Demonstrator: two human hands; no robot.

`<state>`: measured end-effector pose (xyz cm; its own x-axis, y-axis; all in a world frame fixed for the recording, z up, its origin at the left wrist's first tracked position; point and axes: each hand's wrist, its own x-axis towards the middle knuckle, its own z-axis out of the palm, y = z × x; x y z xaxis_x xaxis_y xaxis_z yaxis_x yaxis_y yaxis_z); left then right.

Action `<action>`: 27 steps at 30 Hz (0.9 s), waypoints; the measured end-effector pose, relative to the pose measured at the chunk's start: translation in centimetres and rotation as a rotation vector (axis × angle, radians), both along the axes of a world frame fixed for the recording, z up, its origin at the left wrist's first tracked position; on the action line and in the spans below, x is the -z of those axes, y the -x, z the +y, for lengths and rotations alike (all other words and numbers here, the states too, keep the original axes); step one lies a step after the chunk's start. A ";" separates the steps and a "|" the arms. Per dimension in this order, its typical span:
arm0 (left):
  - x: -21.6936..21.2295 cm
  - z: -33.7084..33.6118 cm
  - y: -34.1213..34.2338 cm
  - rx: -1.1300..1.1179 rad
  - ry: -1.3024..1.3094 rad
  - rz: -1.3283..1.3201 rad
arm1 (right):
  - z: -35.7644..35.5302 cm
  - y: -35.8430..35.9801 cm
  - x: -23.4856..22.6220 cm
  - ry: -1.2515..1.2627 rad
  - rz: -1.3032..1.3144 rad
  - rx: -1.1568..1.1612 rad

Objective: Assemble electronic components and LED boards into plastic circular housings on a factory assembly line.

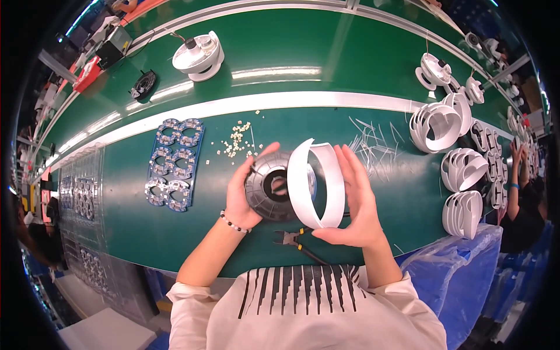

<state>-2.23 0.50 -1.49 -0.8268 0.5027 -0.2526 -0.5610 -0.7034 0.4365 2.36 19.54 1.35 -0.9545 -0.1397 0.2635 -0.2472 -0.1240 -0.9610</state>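
My left hand (pixel 240 195), with a beaded bracelet at the wrist, curls around the side of a black round ribbed housing (pixel 262 201) with a hole in its middle. In my right hand (pixel 363 204) is a white curved ring (pixel 302 189), gripped between the thumb below and the fingers on its right side. The ring stands on edge close against the housing's right side; whether they touch I cannot tell. Just below them, a pair of cutting pliers (pixel 290 238) with black and yellow handles lies on the green table (pixel 221 239).
Left of my hands lies a panel of blue circuit boards (pixel 173 166). Small pale connectors (pixel 238 140) are scattered beyond it, and thin white strips (pixel 376 146) lie to the right. Stacked white rings (pixel 464 214) line the right side. A white assembly (pixel 198 58) sits on the far shelf.
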 end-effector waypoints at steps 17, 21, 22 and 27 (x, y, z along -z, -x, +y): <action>1.5 2.0 -1.0 0.158 -0.103 -0.058 | -1.0 0.7 0.8 0.237 -0.094 0.108; 1.0 1.4 -0.1 0.200 -0.342 0.004 | 0.1 0.4 0.9 0.243 -0.129 0.105; 0.7 1.9 -0.1 0.108 -0.099 -0.051 | -0.1 0.2 1.6 0.169 -0.076 0.097; 1.0 2.5 0.2 0.119 -0.135 -0.073 | -1.8 -0.4 1.2 -0.500 0.177 0.229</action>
